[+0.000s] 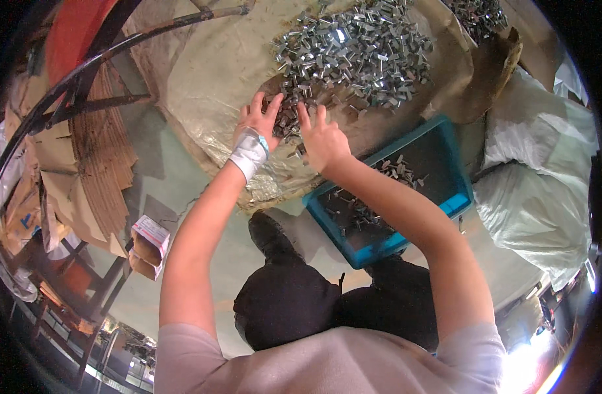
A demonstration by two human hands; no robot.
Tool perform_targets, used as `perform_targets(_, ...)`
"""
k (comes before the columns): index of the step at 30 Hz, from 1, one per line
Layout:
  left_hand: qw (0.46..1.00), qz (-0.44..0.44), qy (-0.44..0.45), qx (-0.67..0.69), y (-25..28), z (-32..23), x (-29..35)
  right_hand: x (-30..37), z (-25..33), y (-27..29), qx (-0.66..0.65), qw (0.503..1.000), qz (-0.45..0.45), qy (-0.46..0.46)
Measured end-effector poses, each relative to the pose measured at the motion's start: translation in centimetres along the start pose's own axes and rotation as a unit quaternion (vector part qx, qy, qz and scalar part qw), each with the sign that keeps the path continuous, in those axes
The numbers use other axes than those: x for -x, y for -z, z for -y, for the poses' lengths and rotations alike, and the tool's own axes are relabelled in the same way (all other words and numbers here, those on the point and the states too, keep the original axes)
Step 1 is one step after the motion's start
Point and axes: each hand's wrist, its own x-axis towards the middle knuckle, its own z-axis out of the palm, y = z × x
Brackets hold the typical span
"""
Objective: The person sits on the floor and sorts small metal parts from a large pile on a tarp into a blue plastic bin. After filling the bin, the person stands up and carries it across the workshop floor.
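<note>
Both my arms reach forward over a sheet-covered patch of ground. Small shiny metal parts (363, 52) are heaped at its far side. My left hand (256, 125), with a white band round the wrist, lies at the near left edge of the heap, fingers spread. Opposite it, my right hand (324, 139) has its index and middle fingers stretched out and apart. Between the two hands sits a small cluster of darker metal parts (288, 119), which the fingertips seem to touch. The right thumb is mostly hidden.
A blue plastic tray (457, 205) with scattered metal parts stands under my right forearm. White plastic sacks (531, 197) lie at the right. At the left are stacked cardboard (94, 157), a small open box (150, 244) and a curved metal bar (133, 41).
</note>
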Motion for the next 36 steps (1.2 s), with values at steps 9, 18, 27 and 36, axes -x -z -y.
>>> perform_targets(9,0.951,-0.185,0.064,0.239,-4.7,-0.5,-0.2,-2.7,2.3,-0.6,-0.196,0.975,-0.058,-0.085)
perform_targets(18,0.666,-0.024,0.242,0.705,-4.9,-2.5,2.3,-1.7,1.4,-1.4,-0.339,0.936,-0.087,-0.031)
perform_targets(27,0.702,0.233,0.114,0.663,1.0,-13.6,7.7,10.6,-4.8,7.3,-0.332,0.943,0.034,-0.013)
perform_targets(36,0.943,0.029,-0.160,0.291,1.3,-11.5,-0.4,4.0,-10.5,11.9,-0.057,0.993,-0.080,0.064)
